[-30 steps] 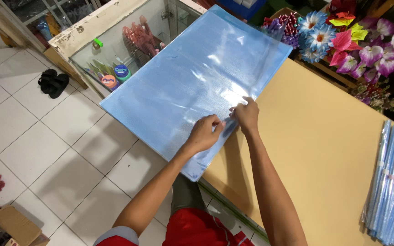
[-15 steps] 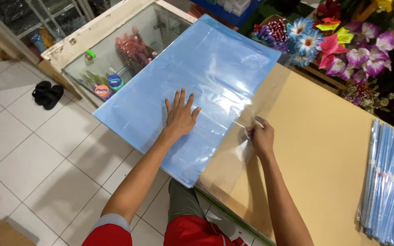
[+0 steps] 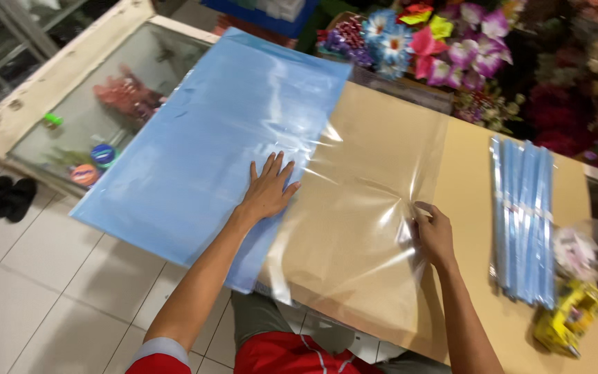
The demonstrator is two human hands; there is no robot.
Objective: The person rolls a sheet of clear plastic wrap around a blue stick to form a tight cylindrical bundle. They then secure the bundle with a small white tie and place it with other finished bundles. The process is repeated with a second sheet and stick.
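Left hand (image 3: 269, 188) is flat down, fingers spread and released, palm pressing on the stack of blue plastic sheets (image 3: 209, 145) that lies across the tan table (image 3: 479, 201) and juts out past its left edge over the tiled floor (image 3: 22, 277). Right hand (image 3: 434, 232) is over to the right, fingers pinched on the edge of a clear plastic sheet (image 3: 354, 201); that sheet is stretched between the two hands, wrinkles fanning out from the pinch, its far side lying on the blue stack. Near the right hand, on the table's right side, sits a bundle of rolled blue sheets (image 3: 524, 218), and just beside it a yellow tape dispenser (image 3: 567, 317). Artificial flowers (image 3: 437, 34) crowd the far edge of the table. Beyond the blue stack there's a glass display case (image 3: 84, 118), and a pair of black shoes (image 3: 10, 197) on the floor.
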